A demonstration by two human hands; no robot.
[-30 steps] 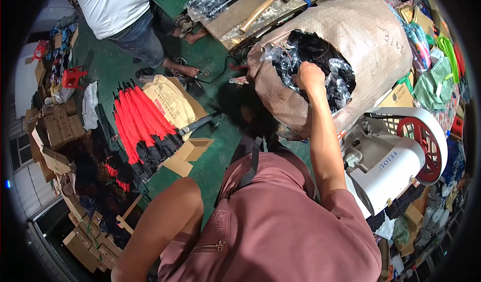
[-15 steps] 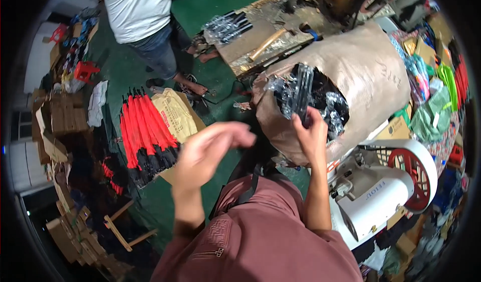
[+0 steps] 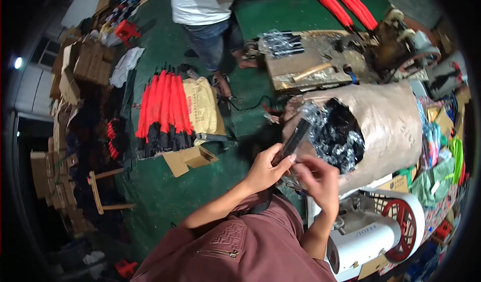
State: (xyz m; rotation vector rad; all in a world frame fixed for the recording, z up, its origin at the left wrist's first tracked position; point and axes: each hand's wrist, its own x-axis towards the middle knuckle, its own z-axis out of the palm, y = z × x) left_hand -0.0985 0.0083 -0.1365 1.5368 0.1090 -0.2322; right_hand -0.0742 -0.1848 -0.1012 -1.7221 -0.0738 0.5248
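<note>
A black handle [image 3: 296, 137] in a clear plastic wrapper [image 3: 306, 112] is tilted up in front of me. My left hand [image 3: 268, 170] is closed around its lower part, with the thumb along it. Close by on the right, my right hand [image 3: 320, 181] has its fingers curled at the handle's lower end. These fingers are blurred, and they seem to pinch the wrapper there. Just beyond both hands lies a big tan woven sack [image 3: 391, 126]. Through its torn opening show more black pieces in clear plastic [image 3: 340, 139].
Red folded umbrellas [image 3: 165, 104] lie at the left beside a yellow sack [image 3: 200, 109] and an open carton [image 3: 190, 159]. A white sewing machine [image 3: 366, 242] stands at right. Beyond are a low workbench [image 3: 285, 71] with a hammer [image 3: 311, 72], and a standing person [image 3: 205, 26].
The view has swung left. My left hand has come in from the side and now grips the black handle. My right hand has moved to its lower end, and the handle is nearer me.
</note>
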